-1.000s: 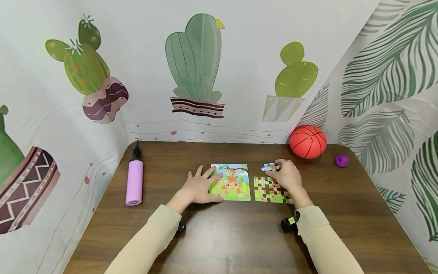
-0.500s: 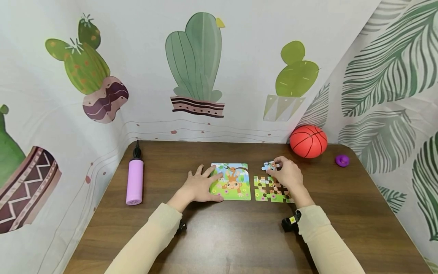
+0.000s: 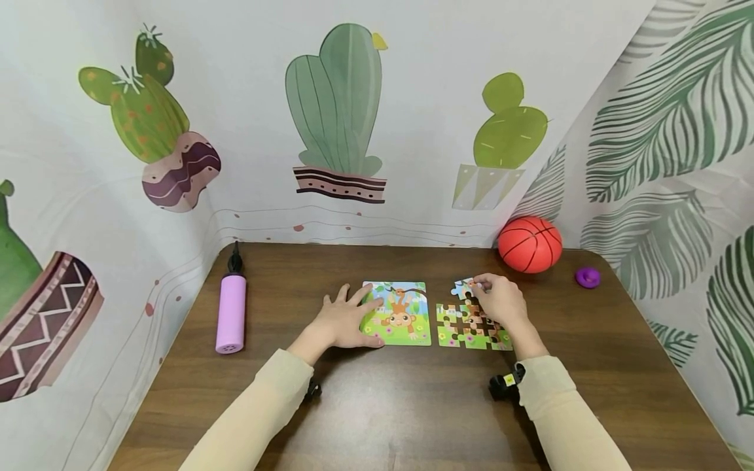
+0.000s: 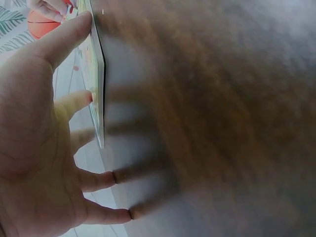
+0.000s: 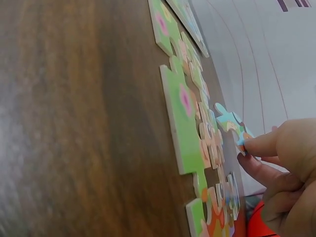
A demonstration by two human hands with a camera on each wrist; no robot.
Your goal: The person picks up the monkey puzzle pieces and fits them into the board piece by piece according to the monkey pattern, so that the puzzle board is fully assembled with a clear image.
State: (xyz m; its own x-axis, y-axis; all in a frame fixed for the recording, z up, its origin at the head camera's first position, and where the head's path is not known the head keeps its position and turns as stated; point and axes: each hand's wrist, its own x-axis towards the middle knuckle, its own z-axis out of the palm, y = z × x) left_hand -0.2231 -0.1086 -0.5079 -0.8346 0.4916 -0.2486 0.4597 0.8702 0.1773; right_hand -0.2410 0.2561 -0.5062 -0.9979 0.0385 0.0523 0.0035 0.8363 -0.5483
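My left hand (image 3: 341,324) lies with fingers spread at the left edge of a square board with a monkey picture (image 3: 406,332). In the left wrist view its thumb (image 4: 74,37) and index finger rest on the board, while other fingertips reach the table. My right hand (image 3: 503,302) pinches a blue jigsaw puzzle piece (image 3: 463,288) between thumb and fingertips. That piece is tilted above the far edge of loosely spaced puzzle pieces (image 3: 476,342), which lie just right of the board. Part of the far right pieces is hidden under the right hand.
On the table (image 3: 377,405), a pink hand pump (image 3: 231,314) with a black nozzle lies at the left. A red ball with black lines (image 3: 530,244) sits at the back right, and a small purple ring-shaped thing (image 3: 588,277) is beyond it. A printed cloth backdrop (image 3: 412,222) borders the table's far edge.
My right hand has shifted slightly right, and the piece in it has turned and come nearer the other pieces. More of the lower right pieces shows. The left hand has stayed put.
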